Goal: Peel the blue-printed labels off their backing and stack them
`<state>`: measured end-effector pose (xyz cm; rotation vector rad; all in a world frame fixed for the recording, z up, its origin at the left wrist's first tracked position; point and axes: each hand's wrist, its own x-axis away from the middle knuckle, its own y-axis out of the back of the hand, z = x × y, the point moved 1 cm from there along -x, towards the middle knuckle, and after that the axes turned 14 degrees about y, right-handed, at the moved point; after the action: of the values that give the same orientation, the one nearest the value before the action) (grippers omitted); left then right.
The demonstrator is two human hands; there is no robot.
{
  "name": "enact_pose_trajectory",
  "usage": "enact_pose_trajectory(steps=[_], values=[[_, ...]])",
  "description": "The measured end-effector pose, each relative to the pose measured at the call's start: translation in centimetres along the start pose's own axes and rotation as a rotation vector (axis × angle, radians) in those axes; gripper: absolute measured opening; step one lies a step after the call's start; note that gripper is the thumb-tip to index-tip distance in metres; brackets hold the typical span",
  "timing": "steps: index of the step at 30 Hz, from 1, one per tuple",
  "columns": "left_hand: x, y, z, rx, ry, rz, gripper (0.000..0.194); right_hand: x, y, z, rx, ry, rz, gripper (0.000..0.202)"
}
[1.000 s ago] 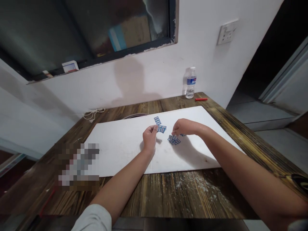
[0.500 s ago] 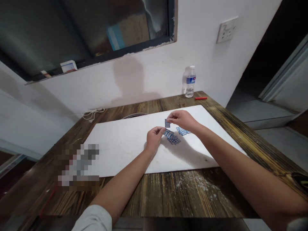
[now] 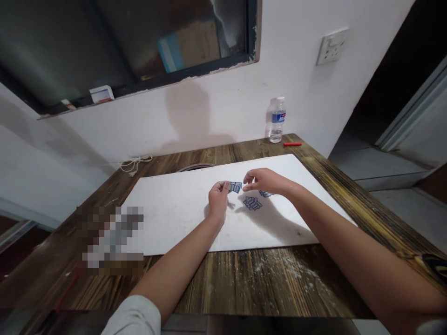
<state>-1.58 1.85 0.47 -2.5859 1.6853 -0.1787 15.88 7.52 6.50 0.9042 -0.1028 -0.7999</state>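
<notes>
While the left hand [image 3: 218, 197] pinches small blue-edged pieces [image 3: 235, 187] between thumb and fingertips above the white board [image 3: 174, 214], the right hand [image 3: 263, 180] hovers just beside them, thumb and forefinger parted by a small gap, with nothing visible between them. Below the hands, a loose pile of like pieces [image 3: 252, 203] lies on the board, overlapping at odd angles. Further pieces [image 3: 267, 193] show partly behind the right hand. Board lies flat on a dark wooden table [image 3: 272, 284]; clear bottle [image 3: 277, 122] upright near the wall, red stick-like object [image 3: 292, 144] beside it.
</notes>
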Motion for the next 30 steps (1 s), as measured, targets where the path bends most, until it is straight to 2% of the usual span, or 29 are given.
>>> enact_pose_trajectory(steps=[2,7,13,16,18,21,23,26,30], values=[[0.1,-0.1,-0.1,-0.018,-0.009,0.023,0.028,-0.2,-0.4,0.5,-0.052,0.019,-0.01,0.025],[0.1,-0.2,0.0,-0.087,-0.011,0.058,0.024,-0.3,-0.9,1.0,-0.127,0.003,-0.045,0.008],[0.6,-0.5,0.0,-0.143,-0.046,0.171,0.023,-0.2,-0.3,1.0,-0.093,0.005,-0.053,0.007],[0.7,-0.3,-0.2,-0.17,-0.062,0.099,0.021,-0.1,-0.2,1.0,-0.003,-0.007,-0.033,0.014],[0.5,0.0,-0.2,-0.149,-0.04,0.006,0.022,0.1,-0.5,1.0,0.121,0.007,0.093,0.022],[0.2,0.3,-0.2,-0.104,0.036,-0.07,0.025,0.2,-1.6,0.9,0.284,0.114,0.385,0.034],[0.1,0.3,-0.1,-0.088,0.06,-0.072,0.027,0.2,-2.3,0.5,0.346,0.158,0.465,0.036],[0.0,0.3,0.0,-0.091,0.042,-0.057,0.028,0.1,-3.0,-0.7,0.346,0.16,0.402,0.037],[-0.1,0.2,0.3,-0.087,0.047,-0.043,0.029,0.1,-3.0,-3.2,0.302,0.153,0.186,0.034]])
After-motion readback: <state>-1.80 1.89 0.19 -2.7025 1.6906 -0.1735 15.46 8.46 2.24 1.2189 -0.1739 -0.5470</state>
